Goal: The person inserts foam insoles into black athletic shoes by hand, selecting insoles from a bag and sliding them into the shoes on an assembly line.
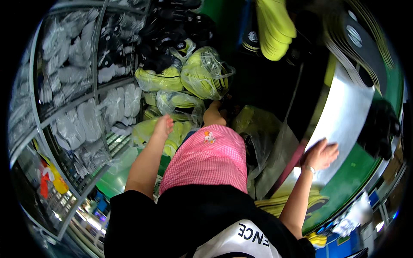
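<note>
Two bare hands are apart and neither grasps anything. The left hand (163, 126), fingers loosely curled, hangs in the air over pale yellow-green, sole-shaped foam insoles (183, 132) partly covered by clear plastic. The right hand (320, 155), fingers spread, is over the near part of a smooth, bright silver, metal-looking panel (346, 107) on a green worktop (350, 172); whether the palm touches it, I cannot tell.

A sideways sweep of the right forearm could scatter the loose, yellow-edged insole pile (294, 204) lying just beneath it. Pushing along the panel toward its far end could topple the curved stack of dark grey insoles with pale edges (361, 47), since its layers are fanned and look unbound. On the left, a finger could catch in the thin plastic and drag insoles out of place.

The panel looks flat and glossy, with a glare along its middle and a yellowish strip down its left side. The insoles below the left hand look thin, matte and soft, overlapping unevenly; the plastic over them is crumpled and see-through, blurring their outlines.
</note>
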A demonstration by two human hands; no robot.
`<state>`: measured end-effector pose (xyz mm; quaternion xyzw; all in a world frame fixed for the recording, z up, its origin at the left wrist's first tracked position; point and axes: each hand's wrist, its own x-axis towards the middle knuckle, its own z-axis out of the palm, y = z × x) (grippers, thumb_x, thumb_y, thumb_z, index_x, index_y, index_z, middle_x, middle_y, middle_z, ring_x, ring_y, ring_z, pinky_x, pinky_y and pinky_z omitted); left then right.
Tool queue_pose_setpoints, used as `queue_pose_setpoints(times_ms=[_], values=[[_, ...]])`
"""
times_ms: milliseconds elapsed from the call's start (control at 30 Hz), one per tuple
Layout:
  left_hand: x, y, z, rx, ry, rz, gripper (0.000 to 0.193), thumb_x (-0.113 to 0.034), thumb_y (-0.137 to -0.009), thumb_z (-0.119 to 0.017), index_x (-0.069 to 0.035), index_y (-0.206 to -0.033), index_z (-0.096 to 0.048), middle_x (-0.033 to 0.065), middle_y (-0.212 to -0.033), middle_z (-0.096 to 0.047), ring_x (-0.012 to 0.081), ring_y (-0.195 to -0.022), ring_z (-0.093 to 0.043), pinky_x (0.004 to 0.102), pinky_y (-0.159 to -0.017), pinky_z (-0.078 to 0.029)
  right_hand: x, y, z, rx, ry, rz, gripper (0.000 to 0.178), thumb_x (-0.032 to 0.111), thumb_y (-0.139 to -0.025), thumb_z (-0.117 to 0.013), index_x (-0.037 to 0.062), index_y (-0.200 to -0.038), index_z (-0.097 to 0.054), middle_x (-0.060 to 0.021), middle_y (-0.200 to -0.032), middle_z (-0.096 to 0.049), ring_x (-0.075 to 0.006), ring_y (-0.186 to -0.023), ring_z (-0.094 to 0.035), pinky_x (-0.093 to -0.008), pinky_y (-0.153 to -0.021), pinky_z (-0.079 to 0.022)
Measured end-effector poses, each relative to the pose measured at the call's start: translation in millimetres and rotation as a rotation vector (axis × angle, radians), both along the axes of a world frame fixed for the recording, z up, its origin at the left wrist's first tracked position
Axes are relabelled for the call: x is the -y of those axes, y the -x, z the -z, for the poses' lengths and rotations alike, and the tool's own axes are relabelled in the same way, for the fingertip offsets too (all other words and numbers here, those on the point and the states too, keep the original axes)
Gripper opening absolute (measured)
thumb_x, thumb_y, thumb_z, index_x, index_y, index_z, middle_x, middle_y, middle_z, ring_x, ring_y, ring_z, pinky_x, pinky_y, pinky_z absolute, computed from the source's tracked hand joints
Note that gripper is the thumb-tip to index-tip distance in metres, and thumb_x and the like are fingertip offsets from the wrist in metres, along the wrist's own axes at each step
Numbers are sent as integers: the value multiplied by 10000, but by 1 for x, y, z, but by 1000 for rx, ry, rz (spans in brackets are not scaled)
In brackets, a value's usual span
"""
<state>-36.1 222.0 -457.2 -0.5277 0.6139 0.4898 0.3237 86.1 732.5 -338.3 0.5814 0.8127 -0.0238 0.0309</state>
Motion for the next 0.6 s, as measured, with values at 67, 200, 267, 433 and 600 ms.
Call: queue_pose_setpoints(times_ms=[67, 200, 267, 433, 600], values=[[-5, -13, 16, 92, 99, 13, 260, -355, -808, -521, -131, -940, -511, -6, -776, -538, 129, -681, -486, 306, -578, -387, -18, -26, 23, -113, -248, -180, 537, 429, -819, -470, 46, -1195, -436, -186, -1183, -445, -360, -1115, -386, -437, -920, -308], [-15, -18, 70, 176, 96, 190, 348, -392, -791, -533, -159, -1046, -488, -8, -898, -532, 127, -741, -484, 314, -656, -387, -20, -21, 23, -377, -76, -189, 477, 300, -888, -444, -42, -1217, -396, -206, -1254, -398, -318, -1165, -361, -403, -990, -269], [-31, -1, 102, 98, 59, 202, 362, -390, -789, -540, -148, -1053, -487, 1, -902, -527, 131, -751, -476, 299, -646, -385, -22, -14, 22, -288, -75, -158, 482, 312, -890, -443, -41, -1213, -391, -192, -1236, -415, -298, -1122, -409, -381, -959, -319], [-34, 38, 209, -130, 189, 214, 405, -306, -802, -556, -23, -1080, -479, 88, -963, -542, 193, -848, -505, 314, -750, -410, 38, 31, 18, -167, -185, -629, 385, 207, -837, -484, -15, -1150, -450, -200, -1223, -411, -331, -1144, -385, -433, -962, -316], [2, 93, 256, -302, 344, -13, 423, -256, -783, -586, 31, -1076, -481, 152, -983, -555, 244, -895, -531, 324, -794, -413, 207, 108, 117, -151, 733, -955, 406, 149, -722, -559, 60, -1110, -481, -199, -1246, -376, -398, -1200, -282, -524, -985, -178]])
